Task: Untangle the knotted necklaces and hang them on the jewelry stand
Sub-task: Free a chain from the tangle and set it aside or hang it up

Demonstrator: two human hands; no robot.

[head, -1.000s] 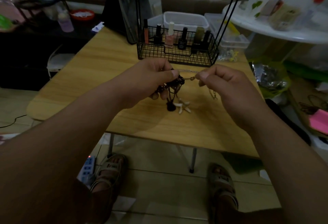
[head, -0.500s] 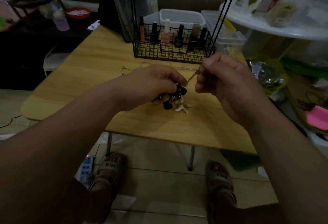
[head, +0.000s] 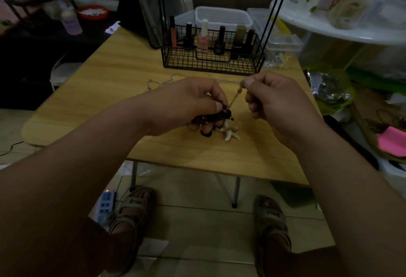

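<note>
While my left hand (head: 186, 103) grips the dark beaded tangle (head: 219, 116) just above the wooden table (head: 105, 105), a tan cord (head: 235, 97) runs out of it, up and to the right, into my right hand (head: 276, 101). That hand pinches the cord's far end between thumb and forefinger. I judge this slanted line to be the axis to pull along. My right hand is nearer the wire jewelry stand (head: 211, 65).

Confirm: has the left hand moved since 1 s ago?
Yes. The left hand, gripping the knotted necklaces, has pulled back from the wire basket toward the person.
</note>
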